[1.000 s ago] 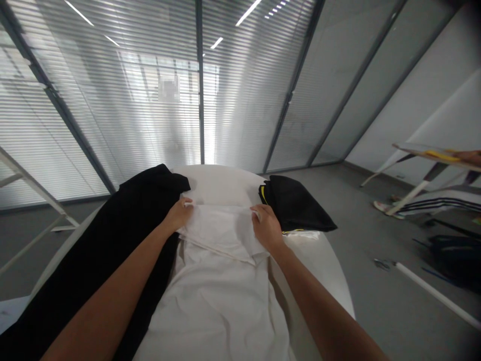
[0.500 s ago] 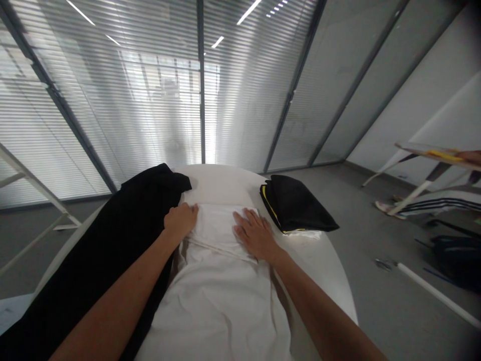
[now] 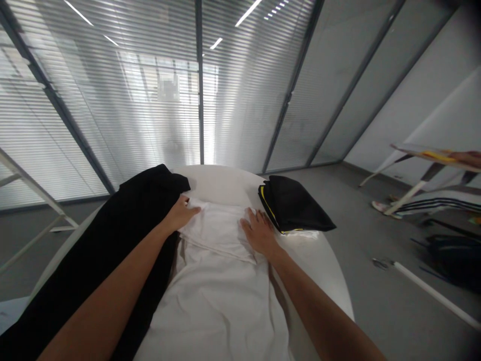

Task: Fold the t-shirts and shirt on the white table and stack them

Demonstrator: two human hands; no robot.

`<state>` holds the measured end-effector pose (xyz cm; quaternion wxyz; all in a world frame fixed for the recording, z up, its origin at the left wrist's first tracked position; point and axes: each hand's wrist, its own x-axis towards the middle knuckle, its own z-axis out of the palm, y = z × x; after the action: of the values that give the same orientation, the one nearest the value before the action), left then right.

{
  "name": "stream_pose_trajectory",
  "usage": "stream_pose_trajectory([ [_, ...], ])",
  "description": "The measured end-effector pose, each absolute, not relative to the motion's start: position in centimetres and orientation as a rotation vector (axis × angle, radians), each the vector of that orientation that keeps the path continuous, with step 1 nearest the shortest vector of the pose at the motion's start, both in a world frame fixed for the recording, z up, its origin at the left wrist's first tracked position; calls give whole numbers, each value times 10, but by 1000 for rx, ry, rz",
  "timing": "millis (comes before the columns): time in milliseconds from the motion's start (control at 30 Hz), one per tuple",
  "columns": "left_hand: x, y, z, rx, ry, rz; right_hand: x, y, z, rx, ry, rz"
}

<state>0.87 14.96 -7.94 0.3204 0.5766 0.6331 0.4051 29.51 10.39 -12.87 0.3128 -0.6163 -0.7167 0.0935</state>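
A white garment [image 3: 214, 296] lies lengthwise on a round white table [image 3: 330, 271], its far end folded back over itself. My left hand [image 3: 182, 213] rests on the left corner of that folded part, fingers stretched out flat. My right hand [image 3: 257, 231] lies palm down on the fold's right side, fingers spread. Neither hand grips the cloth.
A long black garment [image 3: 112, 240] lies along the table's left side. A folded black garment with yellow trim [image 3: 295, 204] sits at the far right of the table. Glass walls with blinds stand behind. Another table [image 3: 432, 153], a person's striped leg and a dark bag [image 3: 456, 260] are at right.
Both hands let go of the pinched folded edge and laid flat on it. My right hand slid a little toward the right, my left fist opened out.
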Motion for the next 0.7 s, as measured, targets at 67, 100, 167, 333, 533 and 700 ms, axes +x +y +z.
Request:
stream_pose_trajectory([
  [67, 9, 147, -73, 1475, 1556, 1124, 297, 107, -126, -1717, -1831, 213],
  [100, 10, 146, -69, 1455, 1495, 1146, 298, 109, -123, -1743, -1805, 211],
  [167, 10, 143, -62, 1426, 1406, 1169, 301, 114, -118, -1730, -1759, 252],
  [333, 10, 139, -51, 1393, 1335, 1242, 311, 122, -110, -1661, -1537, 476],
  [533, 7, 137, -44, 1369, 1259, 1378, 317, 123, -112, -1622, -1400, 721],
  [700, 6, 131, -35, 1332, 1141, 1431, 316, 121, -105, -1349, -1430, 1072],
])
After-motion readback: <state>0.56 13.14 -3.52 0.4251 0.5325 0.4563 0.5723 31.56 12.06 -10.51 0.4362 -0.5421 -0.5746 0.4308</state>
